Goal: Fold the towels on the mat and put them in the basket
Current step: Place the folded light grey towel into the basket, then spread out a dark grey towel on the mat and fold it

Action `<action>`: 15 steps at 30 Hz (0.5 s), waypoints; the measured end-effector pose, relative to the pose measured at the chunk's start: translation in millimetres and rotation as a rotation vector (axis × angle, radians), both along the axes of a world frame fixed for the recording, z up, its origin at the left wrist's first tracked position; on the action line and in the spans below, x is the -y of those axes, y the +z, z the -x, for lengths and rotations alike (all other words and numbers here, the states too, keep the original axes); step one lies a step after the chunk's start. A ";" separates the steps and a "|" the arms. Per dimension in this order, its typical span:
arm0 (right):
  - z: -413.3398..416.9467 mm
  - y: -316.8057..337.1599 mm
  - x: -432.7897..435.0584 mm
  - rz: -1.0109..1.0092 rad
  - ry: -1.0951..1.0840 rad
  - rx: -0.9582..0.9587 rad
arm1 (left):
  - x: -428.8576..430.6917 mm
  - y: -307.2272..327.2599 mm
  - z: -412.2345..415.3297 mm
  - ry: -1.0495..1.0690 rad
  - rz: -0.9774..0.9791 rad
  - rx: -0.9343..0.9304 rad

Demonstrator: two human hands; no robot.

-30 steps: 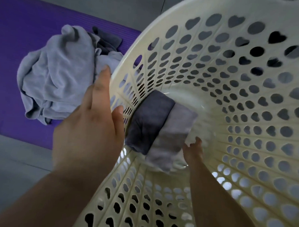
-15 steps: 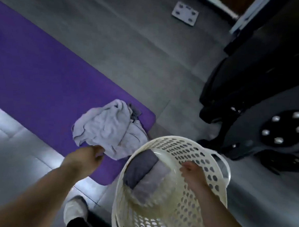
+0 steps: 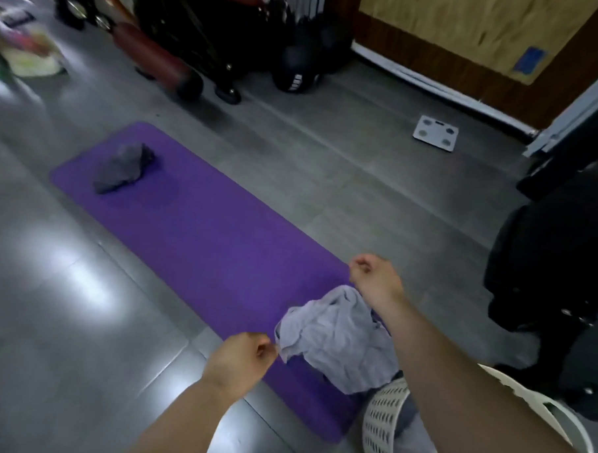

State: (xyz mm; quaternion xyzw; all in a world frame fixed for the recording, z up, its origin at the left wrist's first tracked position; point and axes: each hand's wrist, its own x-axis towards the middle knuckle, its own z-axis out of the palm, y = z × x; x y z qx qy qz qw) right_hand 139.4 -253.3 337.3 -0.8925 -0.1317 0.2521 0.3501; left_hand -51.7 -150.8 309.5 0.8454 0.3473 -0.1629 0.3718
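A crumpled light grey towel (image 3: 337, 341) lies on the near end of the purple mat (image 3: 204, 236). My left hand (image 3: 240, 357) is at the towel's left edge, fingers curled, and seems to pinch that edge. My right hand (image 3: 374, 277) hovers just past the towel's far corner with loosely curled fingers, holding nothing. A dark grey towel (image 3: 122, 170) sits bunched at the mat's far end. The white perforated basket (image 3: 383, 425) stands at the bottom right under my right forearm, with a bit of a folded dark towel (image 3: 407, 411) showing inside.
Grey tiled floor surrounds the mat. A white bathroom scale (image 3: 435, 133) lies on the floor at the back right. Gym equipment (image 3: 196, 33) and a black ball (image 3: 297, 75) stand along the back. A large black object (image 3: 556, 271) fills the right side.
My right hand has come out of the basket and moved over the light towel. My left hand stays at the towel's edge. The view has lifted, showing the whole mat.
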 end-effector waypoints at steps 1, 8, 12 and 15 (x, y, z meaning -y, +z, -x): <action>3.5 2.9 -21.4 -0.021 0.001 -0.007 | -15.7 3.5 5.5 0.029 0.006 0.016; -14.2 -10.7 -171.3 -0.042 0.049 0.031 | -163.0 0.4 14.1 0.361 0.047 0.188; -34.3 -33.9 -285.4 -0.069 0.074 -0.023 | -275.7 -1.6 10.4 0.534 0.106 0.187; -35.2 -29.0 -374.9 -0.074 0.087 -0.071 | -365.7 17.9 8.3 0.637 0.157 0.258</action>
